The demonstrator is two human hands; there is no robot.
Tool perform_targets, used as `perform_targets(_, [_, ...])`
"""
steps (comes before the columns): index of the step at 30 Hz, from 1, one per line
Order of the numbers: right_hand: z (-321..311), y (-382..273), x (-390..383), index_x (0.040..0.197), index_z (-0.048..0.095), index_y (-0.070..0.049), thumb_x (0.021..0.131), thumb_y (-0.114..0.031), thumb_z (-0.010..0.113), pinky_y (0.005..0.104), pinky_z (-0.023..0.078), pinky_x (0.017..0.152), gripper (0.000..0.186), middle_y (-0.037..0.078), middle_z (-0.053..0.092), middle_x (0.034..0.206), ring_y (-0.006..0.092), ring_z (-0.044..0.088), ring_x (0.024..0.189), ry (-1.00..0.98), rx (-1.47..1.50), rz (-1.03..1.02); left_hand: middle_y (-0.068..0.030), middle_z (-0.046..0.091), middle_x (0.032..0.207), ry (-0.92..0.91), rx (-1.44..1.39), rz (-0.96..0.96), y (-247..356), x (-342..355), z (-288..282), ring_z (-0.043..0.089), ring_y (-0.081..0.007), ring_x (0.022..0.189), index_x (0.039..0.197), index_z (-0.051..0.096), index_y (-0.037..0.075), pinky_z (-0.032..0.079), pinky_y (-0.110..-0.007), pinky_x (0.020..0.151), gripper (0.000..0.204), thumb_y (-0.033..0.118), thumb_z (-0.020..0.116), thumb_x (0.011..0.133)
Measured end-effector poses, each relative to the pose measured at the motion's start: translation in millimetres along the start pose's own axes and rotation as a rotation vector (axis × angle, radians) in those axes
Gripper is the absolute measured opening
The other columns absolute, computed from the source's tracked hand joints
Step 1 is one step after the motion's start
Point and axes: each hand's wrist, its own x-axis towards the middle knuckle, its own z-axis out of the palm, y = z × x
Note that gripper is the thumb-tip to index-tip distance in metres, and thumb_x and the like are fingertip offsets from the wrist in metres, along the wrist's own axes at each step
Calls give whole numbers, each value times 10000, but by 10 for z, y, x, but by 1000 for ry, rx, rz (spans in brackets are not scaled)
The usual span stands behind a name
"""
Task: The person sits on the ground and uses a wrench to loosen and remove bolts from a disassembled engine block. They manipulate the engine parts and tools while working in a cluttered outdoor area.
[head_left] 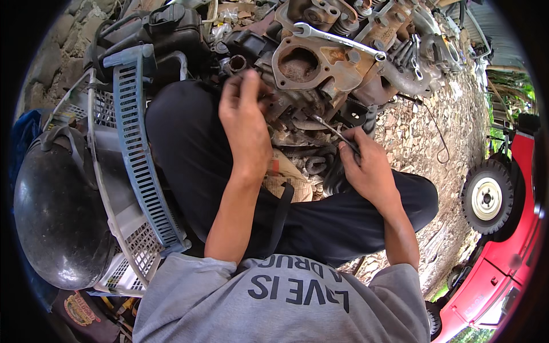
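A rusty, greasy engine block [320, 62] with a large round port lies in front of my knees. My right hand [368, 168] is wrapped round the dark handle of a screwdriver [331, 127], whose thin metal shaft slants up and left to the lower part of the block. By the left side of the block is my left hand [247, 128]. Its fingers are smeared by motion, so whether they hold anything does not show. A combination wrench [337, 39] rests across the top of the block, above both hands. Farther right a second wrench [417, 56] lies on metal parts.
To my left stand a black helmet [60, 211] and a white plastic basket [106, 191] with a blue-grey slotted rim [134, 114]. A black plastic box-shaped part [174, 31] is at the far left. Stony ground [423, 131] stretches right toward a red vehicle [486, 280].
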Motion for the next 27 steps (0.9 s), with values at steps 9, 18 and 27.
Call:
perform_targets(9, [306,206,63,1101,457,-1,1038,-152,514,558,455,688,173,288,611,761,514,618,794,-80,88,95,-151,694,954,-309,350,-164,34,-177,10,692,-210,881,1036,613,-67,588,-359,795,254,151,486,1004])
perform_targets(18, [386,253,37,1110,464,-4,1049,-136,500,570,445,680,150,283,625,808,511,619,804,-29,28,19,-226,742,948,-476,771,-100,-53,-244,50,746,-332,898,1076,643,-80,576,-394,813,314,167,677,886])
perform_targets(27, [398,230,21,1150,484,-14,1030,-112,518,559,466,684,159,270,652,831,501,632,807,-8,-4,50,-154,758,905,-528,778,-106,-99,-223,24,728,-181,835,1067,692,-70,560,-309,750,408,269,799,867])
